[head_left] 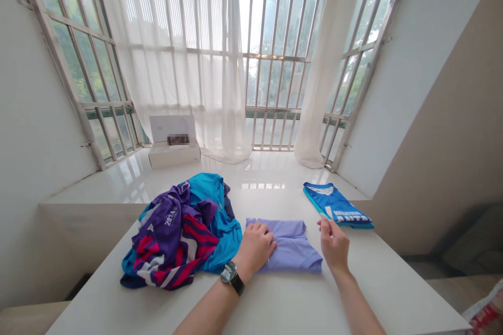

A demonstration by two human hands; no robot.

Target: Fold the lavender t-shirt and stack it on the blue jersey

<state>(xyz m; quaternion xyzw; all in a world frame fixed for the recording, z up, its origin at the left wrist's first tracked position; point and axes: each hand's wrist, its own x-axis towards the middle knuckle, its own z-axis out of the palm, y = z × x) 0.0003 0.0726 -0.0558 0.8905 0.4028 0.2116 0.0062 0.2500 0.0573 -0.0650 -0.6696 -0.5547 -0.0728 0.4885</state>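
A folded lavender shirt (293, 246) lies on the white table (275, 303) in front of me. My left hand (255, 246), with a dark wristwatch on the wrist, rests on the shirt's left edge with its fingers curled down onto the cloth. My right hand (334, 243) hovers at the shirt's right edge, fingers loosely bent and pinched together; what they grip, if anything, is hidden. A folded blue shirt (337, 207) with white lettering lies just beyond my right hand.
A heap of unfolded shirts (181, 230) in purple, teal, red and white stripes sits on the table's left. Behind, a white window ledge holds a white box (174, 146). Sheer curtains hang before barred windows. A beige wall rises at the right.
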